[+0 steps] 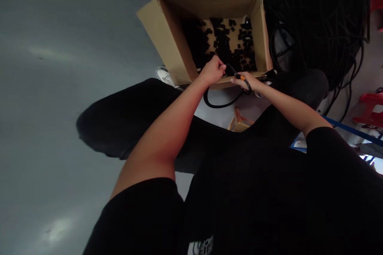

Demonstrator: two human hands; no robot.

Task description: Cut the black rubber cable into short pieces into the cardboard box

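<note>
My left hand is closed over the near side of a cardboard box, pinching a black tube. The black tube hangs below it in a loop that curves up toward the other hand. Just to the right, my right hand grips scissors with black and orange handles. Their blades point up and left, toward the fingers of my left hand. Whether the blades touch the tube I cannot tell. Inside the box lie many short black pieces, scattered on its bottom.
A large heap of black tubing lies on the floor at the right. Red plastic stools stand at the right edge, near a blue bar. Below the box, a small wooden stool shows between my legs. A white shoe is beside the box.
</note>
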